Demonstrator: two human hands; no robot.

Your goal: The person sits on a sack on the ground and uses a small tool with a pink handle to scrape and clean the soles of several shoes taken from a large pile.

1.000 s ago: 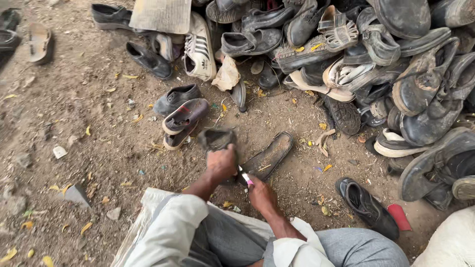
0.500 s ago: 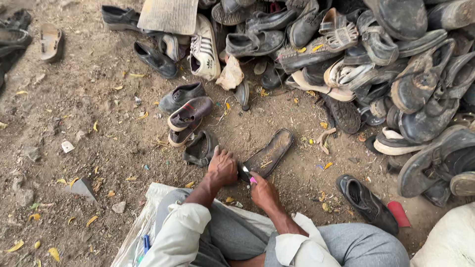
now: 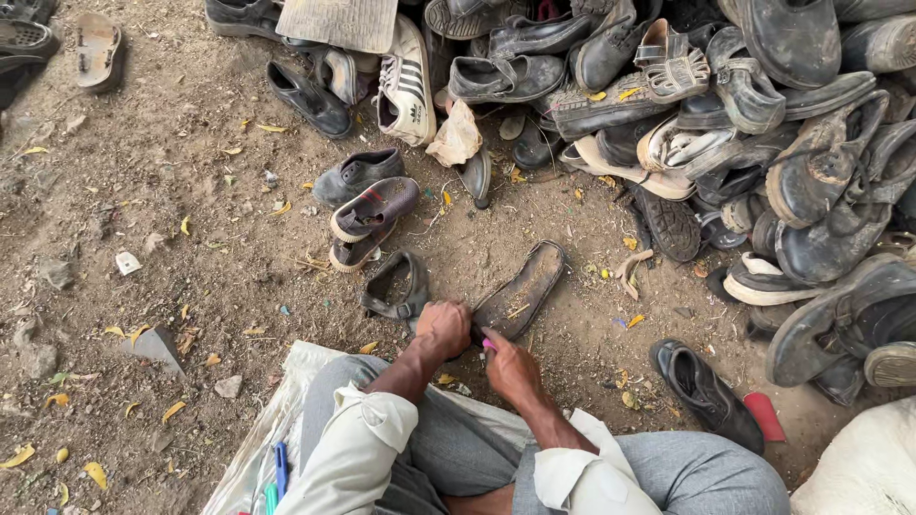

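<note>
Left hand [image 3: 444, 327] closed, pressing near end of worn shoe sole [image 3: 520, 291] on dirt ground [image 3: 191, 238]. Right hand [image 3: 510, 365] just beside, fist round pink-handled tool [image 3: 489, 344]. Cutting step, likely; needs steady hold. Shoe pile [image 3: 725, 143] beyond.

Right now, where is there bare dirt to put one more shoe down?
Bare dirt lies left of the small grey shoe and the dark strap piece, out toward the tan sandal, with only leaves and stones. A smaller patch sits between the flat brown sole and the black slip-on shoe. The shoe heap on the right is packed tight.
</note>
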